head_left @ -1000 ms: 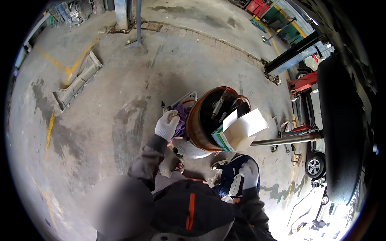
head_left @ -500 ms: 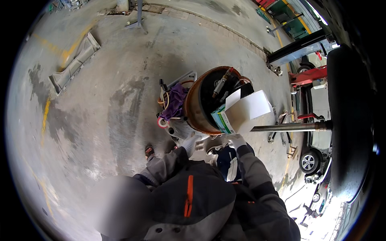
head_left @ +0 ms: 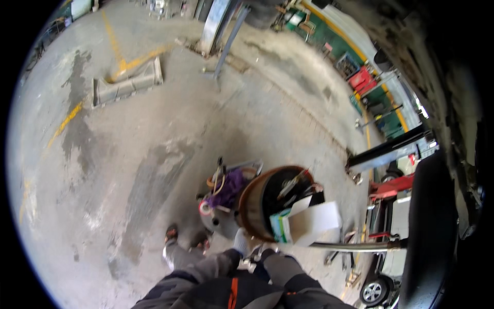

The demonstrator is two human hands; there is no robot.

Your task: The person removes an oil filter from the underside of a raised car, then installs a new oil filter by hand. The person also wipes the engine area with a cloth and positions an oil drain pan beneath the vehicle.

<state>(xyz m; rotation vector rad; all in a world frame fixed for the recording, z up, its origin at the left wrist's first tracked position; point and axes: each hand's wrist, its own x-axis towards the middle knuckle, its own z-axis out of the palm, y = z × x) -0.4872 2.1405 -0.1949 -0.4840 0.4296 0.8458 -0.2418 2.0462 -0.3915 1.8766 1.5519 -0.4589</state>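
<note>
My left hand (head_left: 241, 242), in a pale glove, is beside the lower left rim of a brown-edged round drum (head_left: 249, 208). Its fingers are smeared, so their grip is unclear. My right sleeve (head_left: 278, 265) reaches up below the drum, and I cannot make out the hand at its end. Inside the drum's black hollow lies a metal hand tool (head_left: 292, 184) among dark items. A white and green cardboard box (head_left: 280, 226) with raised white flaps rests at the drum's near right edge.
Left of the drum are a purple cloth (head_left: 226, 188), hoses and a tape roll (head_left: 205, 207). A metal bar (head_left: 355, 247) runs right towards a big dark tyre (head_left: 432, 226). Another person's sandalled foot (head_left: 171, 233) is at left. A grey panel (head_left: 126, 85) lies on the floor.
The view has tilted up, so the drum and box sit lower. My gloved right hand, seen below the box before, no longer shows clearly.
</note>
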